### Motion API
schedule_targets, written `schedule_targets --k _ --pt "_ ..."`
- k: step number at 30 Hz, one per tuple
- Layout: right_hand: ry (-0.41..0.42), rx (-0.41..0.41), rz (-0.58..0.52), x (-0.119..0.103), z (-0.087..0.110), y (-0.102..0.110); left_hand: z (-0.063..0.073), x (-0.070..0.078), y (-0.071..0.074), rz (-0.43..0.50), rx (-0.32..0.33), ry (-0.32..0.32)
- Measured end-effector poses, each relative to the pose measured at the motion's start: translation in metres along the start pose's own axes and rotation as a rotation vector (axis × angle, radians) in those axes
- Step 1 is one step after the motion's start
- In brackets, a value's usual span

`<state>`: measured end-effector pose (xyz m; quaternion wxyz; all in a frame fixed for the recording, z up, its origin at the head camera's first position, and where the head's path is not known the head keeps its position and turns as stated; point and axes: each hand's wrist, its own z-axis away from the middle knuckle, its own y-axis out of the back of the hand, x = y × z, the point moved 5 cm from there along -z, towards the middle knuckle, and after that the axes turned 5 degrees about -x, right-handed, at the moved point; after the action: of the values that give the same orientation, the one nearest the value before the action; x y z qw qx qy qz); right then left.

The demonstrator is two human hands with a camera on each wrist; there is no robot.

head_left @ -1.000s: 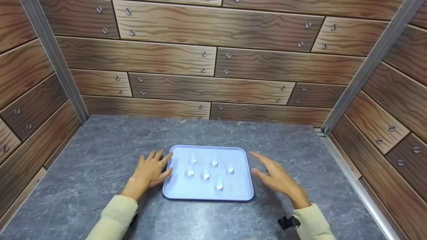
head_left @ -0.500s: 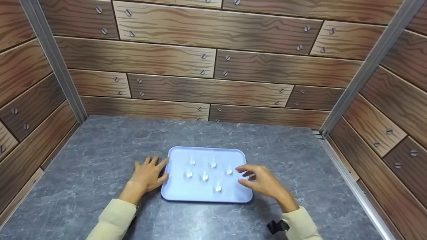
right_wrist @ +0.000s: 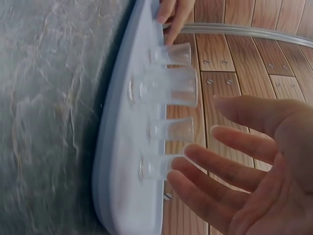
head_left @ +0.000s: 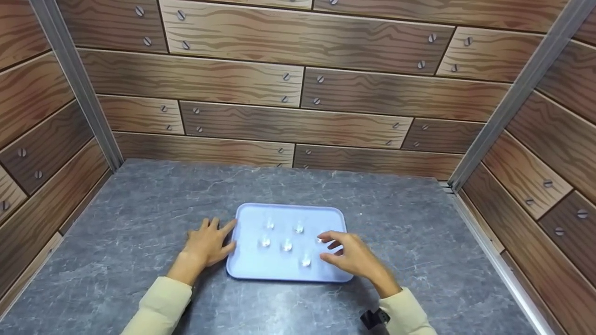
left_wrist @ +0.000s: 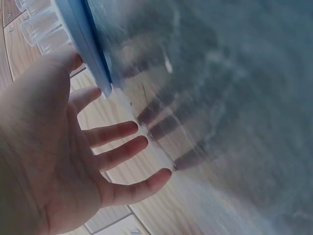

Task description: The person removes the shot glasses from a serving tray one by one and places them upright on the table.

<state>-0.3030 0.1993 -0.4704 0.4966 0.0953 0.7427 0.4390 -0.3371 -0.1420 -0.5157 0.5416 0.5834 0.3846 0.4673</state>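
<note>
A light blue tray (head_left: 251, 267) holds several small clear shot glasses (head_left: 287, 245), standing upright and apart. My left hand (head_left: 207, 246) is spread at the tray's left edge, thumb and index fingertip right at the rim; the left wrist view shows the other fingers (left_wrist: 122, 154) extended beside the tray. Over the tray's right side hovers my right hand (head_left: 351, 255), thumb and fingers bent but parted, with nothing between them. Its index fingertip overlaps the rightmost glass (head_left: 319, 240) in the head view. From the right wrist, the fingers (right_wrist: 215, 166) reach close to a near glass (right_wrist: 155, 167).
The tray lies on a grey marbled tabletop (head_left: 163, 200). Wood-patterned walls (head_left: 298, 83) enclose the back and sides, with metal posts (head_left: 512, 93) at the corners. A black device (head_left: 374, 319) is strapped at the right wrist.
My right hand has moved left from beside the tray to above its right side, its fingers bending more. The left hand has settled slightly lower along the tray's left edge.
</note>
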Motion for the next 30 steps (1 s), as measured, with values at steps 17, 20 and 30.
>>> schedule_targets --k 17,20,30 --pt "-0.077 -0.018 -0.059 0.005 -0.018 -0.031 0.002 -0.003 -0.001 -0.006 -0.015 0.003" --pt "-0.080 -0.026 -0.068 0.005 -0.021 -0.035 0.002 -0.003 -0.002 -0.007 -0.022 0.005" --pt "-0.075 -0.013 -0.045 0.002 -0.024 -0.036 -0.001 -0.002 0.000 -0.022 -0.030 0.004"
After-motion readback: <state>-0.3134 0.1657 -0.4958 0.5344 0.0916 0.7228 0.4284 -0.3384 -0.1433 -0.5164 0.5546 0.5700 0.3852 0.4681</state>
